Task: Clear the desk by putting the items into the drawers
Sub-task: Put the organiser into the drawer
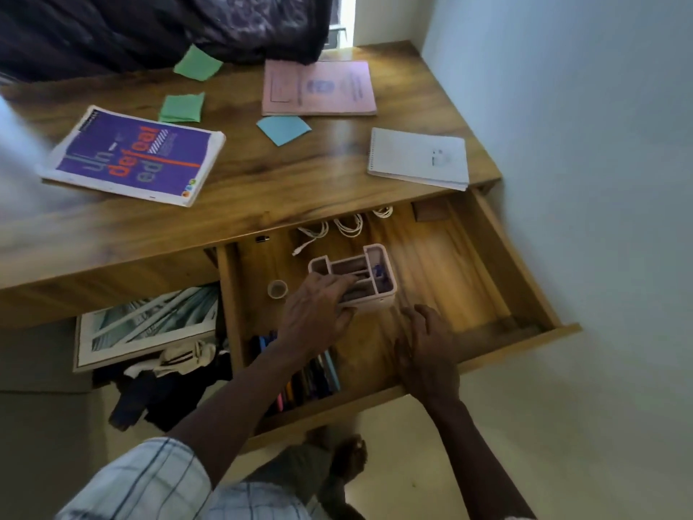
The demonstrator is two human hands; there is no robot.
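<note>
Organizer [375,273] in the open drawer [525,264], left hand [318,309] on it.
One pink organizer stands upright on the drawer floor near the middle; the left hand grips its near edge, fingers curled over the rim into the compartments. The right hand [427,350] lies just beside it toward the drawer front, fingers loosely bent, holding nothing and not touching the organizer. Also in the drawer are one tape roll [277,289] left of the organizer, white cables [330,228] behind it, and a row of pens [311,377] under the left forearm. On the desk [300,182] lie three paper items: one purple book [135,155], one pink booklet [318,88] and one spiral notepad [418,157]. With them are three sticky notes: two green sticky notes [197,63] and one blue sticky note [284,129].
</note>
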